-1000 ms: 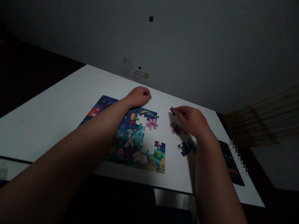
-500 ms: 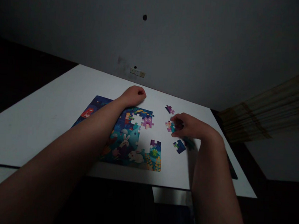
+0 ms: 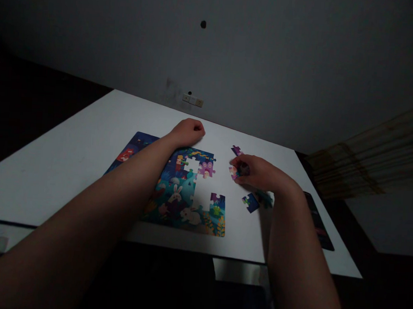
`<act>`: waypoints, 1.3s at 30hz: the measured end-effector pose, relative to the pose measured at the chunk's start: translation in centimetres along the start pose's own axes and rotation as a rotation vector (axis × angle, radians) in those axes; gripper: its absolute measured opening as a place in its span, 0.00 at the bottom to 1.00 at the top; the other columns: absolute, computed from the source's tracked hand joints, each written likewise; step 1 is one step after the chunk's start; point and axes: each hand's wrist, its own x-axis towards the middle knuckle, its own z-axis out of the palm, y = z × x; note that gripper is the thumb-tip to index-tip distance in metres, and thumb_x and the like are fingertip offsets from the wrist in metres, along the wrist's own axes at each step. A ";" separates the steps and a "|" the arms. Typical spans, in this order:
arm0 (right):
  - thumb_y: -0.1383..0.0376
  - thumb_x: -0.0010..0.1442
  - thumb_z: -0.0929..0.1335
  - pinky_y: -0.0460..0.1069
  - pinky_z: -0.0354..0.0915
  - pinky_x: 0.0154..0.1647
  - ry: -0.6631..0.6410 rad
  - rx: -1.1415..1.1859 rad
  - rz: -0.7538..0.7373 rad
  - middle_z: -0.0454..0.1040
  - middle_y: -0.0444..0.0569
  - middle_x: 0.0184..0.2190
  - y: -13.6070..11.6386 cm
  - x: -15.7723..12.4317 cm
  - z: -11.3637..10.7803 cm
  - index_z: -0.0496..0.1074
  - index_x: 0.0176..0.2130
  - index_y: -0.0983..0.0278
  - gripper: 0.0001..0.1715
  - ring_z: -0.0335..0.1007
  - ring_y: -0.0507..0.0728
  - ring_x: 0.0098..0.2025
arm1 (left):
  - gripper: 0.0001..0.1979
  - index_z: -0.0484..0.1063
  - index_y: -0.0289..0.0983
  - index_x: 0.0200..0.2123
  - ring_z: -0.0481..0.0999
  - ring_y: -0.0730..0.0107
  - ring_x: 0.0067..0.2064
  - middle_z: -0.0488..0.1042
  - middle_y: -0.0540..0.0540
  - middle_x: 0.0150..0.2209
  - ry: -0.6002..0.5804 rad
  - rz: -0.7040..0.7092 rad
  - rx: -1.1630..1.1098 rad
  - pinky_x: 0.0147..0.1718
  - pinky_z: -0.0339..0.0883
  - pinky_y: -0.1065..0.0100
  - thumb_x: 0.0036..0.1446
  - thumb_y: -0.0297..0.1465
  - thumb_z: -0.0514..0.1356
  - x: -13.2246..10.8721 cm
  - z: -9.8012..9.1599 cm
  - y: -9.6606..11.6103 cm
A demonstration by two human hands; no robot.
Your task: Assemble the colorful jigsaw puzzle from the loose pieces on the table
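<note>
A partly assembled jigsaw puzzle (image 3: 176,194) lies on the white table, with rabbits, plants and sea-coloured shapes on it and bare gaps in its right half. My left hand (image 3: 188,132) rests curled shut just beyond its top edge, the forearm across the puzzle hiding part of it. To the right of the puzzle, my right hand (image 3: 254,171) has thumb and fingers closed on a puzzle piece (image 3: 232,173) in pink and teal, mostly covered by the hand. Near its fingertips lies a purple piece (image 3: 236,150). A dark blue piece (image 3: 250,203) is below the hand.
A greenish piece (image 3: 266,199) sits partly behind my right wrist. At the table's right side lies a dark flat board (image 3: 319,220), partly hidden by my forearm. The white table (image 3: 72,143) meets a wall with a socket (image 3: 192,100). A curtain (image 3: 358,167) hangs at right.
My right hand has moved slightly left with the puzzle piece, closer to the puzzle. My left hand stays where it was. The whole view has shifted a little.
</note>
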 end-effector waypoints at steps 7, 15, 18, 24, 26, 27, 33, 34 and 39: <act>0.63 0.60 0.79 0.65 0.78 0.54 0.050 -0.084 -0.094 0.88 0.57 0.45 -0.1 0.8 0.2 0.89 0.43 0.58 0.09 0.83 0.68 0.46 | 0.07 0.85 0.38 0.36 0.81 0.55 0.41 0.86 0.40 0.38 -0.004 -0.013 -0.023 0.48 0.72 0.55 0.61 0.30 0.65 0.1 0.2 -0.1; 0.64 0.64 0.78 0.65 0.77 0.60 0.063 -0.135 -0.135 0.86 0.58 0.50 0.1 0.7 1.0 0.85 0.48 0.59 0.11 0.82 0.70 0.53 | 0.06 0.84 0.39 0.35 0.81 0.55 0.41 0.85 0.41 0.37 -0.004 -0.012 -0.058 0.48 0.73 0.55 0.60 0.31 0.65 0.1 0.3 -0.2; 0.65 0.64 0.78 0.61 0.76 0.55 0.030 -0.022 -0.135 0.87 0.55 0.50 -0.9 0.5 0.9 0.84 0.50 0.59 0.14 0.83 0.66 0.49 | 0.06 0.84 0.39 0.35 0.80 0.56 0.41 0.85 0.41 0.37 -0.007 -0.012 -0.038 0.47 0.72 0.56 0.61 0.31 0.66 0.1 0.2 -0.1; 0.55 0.66 0.80 0.58 0.77 0.50 0.019 0.420 -0.235 0.86 0.52 0.42 -3.5 0.0 0.8 0.83 0.45 0.58 0.12 0.83 0.62 0.44 | 0.07 0.85 0.39 0.37 0.81 0.56 0.41 0.86 0.41 0.37 -0.004 -0.001 -0.027 0.47 0.73 0.56 0.61 0.32 0.65 -0.1 0.1 0.2; 0.58 0.62 0.82 0.56 0.79 0.48 -0.056 0.562 -0.243 0.86 0.51 0.45 -4.3 -0.1 1.2 0.83 0.52 0.58 0.20 0.84 0.61 0.42 | 0.08 0.86 0.39 0.37 0.81 0.55 0.41 0.86 0.41 0.37 -0.003 -0.006 -0.031 0.47 0.73 0.56 0.61 0.32 0.65 -0.2 0.1 0.3; 0.60 0.61 0.82 0.55 0.79 0.45 -0.121 0.591 -0.240 0.86 0.50 0.45 -4.7 -0.1 1.4 0.83 0.55 0.58 0.24 0.83 0.60 0.40 | 0.08 0.86 0.39 0.37 0.81 0.55 0.42 0.86 0.42 0.37 -0.002 -0.008 -0.030 0.47 0.73 0.57 0.61 0.32 0.65 -0.2 0.1 0.3; 0.62 0.58 0.81 0.49 0.70 0.31 -0.344 0.500 -0.180 0.82 0.43 0.31 -5.9 0.9 4.0 0.85 0.52 0.58 0.22 0.76 0.55 0.30 | 0.08 0.86 0.38 0.37 0.80 0.55 0.42 0.85 0.41 0.37 0.002 -0.011 -0.018 0.48 0.72 0.56 0.62 0.31 0.65 -0.3 0.0 0.5; 0.62 0.58 0.81 0.49 0.69 0.30 -0.331 0.487 -0.175 0.81 0.42 0.30 -5.9 1.1 4.2 0.85 0.51 0.58 0.20 0.76 0.55 0.30 | 0.08 0.86 0.38 0.37 0.80 0.55 0.42 0.85 0.41 0.38 0.000 -0.009 -0.021 0.48 0.72 0.56 0.62 0.31 0.65 -0.3 0.0 0.6; 0.61 0.59 0.81 0.49 0.67 0.29 -0.291 0.447 -0.157 0.81 0.43 0.29 -6.0 1.1 4.5 0.85 0.51 0.58 0.19 0.74 0.55 0.29 | 0.06 0.85 0.38 0.36 0.80 0.56 0.42 0.85 0.41 0.38 -0.012 -0.009 -0.053 0.49 0.71 0.56 0.62 0.30 0.65 -0.3 0.1 0.6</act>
